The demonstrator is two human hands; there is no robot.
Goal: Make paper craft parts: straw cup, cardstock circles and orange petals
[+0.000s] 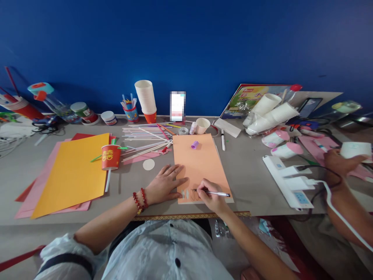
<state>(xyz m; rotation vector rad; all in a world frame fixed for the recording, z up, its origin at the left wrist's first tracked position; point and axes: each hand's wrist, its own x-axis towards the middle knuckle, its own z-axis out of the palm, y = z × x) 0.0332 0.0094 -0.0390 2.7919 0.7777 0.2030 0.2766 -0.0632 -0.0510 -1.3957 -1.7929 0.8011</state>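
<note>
A sheet of orange paper (201, 163) lies before me on the grey table. My right hand (211, 195) pinches a pen (218, 193) whose tip meets the sheet near its lower edge, beside drawn loops. Small pale cut-out pieces lie left of those loops. My left hand (166, 183) rests flat with fingers spread, its fingertips on the sheet's left edge; red bead bracelets circle that wrist. On the upper part of the sheet sits a small purple roll (195, 145). Left of the sheet is a white paper disc (149, 164).
Sheets of yellow paper (72, 175) and a red cup (111, 157) are at left. Straws (145, 134), stacked paper cups (145, 97) and a phone (177, 106) line the back. A power strip (287, 182) lies at right, where another person's hand (339, 161) holds a white cup (356, 151).
</note>
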